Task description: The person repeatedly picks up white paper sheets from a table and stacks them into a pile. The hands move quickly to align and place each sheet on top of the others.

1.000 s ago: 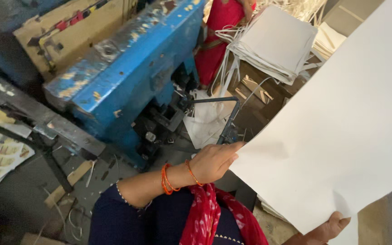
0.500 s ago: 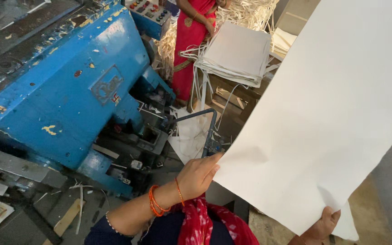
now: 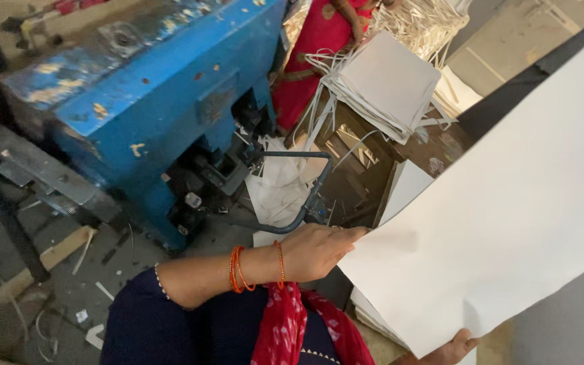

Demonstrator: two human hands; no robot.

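Head view | left hand (image 3: 315, 251) pinching white paper sheet (image 3: 501, 203) edge | right hand (image 3: 455, 350) gripping bottom corner (mostly hidden) | blue machine (image 3: 150, 101) beside.

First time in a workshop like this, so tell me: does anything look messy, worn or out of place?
Yes. The blue machine has chipped paint, and offcuts litter the floor beside it. The white sheet held by the left hand and right hand looks undamaged.

Large white sheet (image 3: 508, 223) cut off by right edge. Right hand (image 3: 457, 348) mostly hidden under sheet, cropped by bottom edge. Left hand (image 3: 315, 251) fingertips hidden behind sheet edge. Person in red (image 3: 312, 61) cropped at top.
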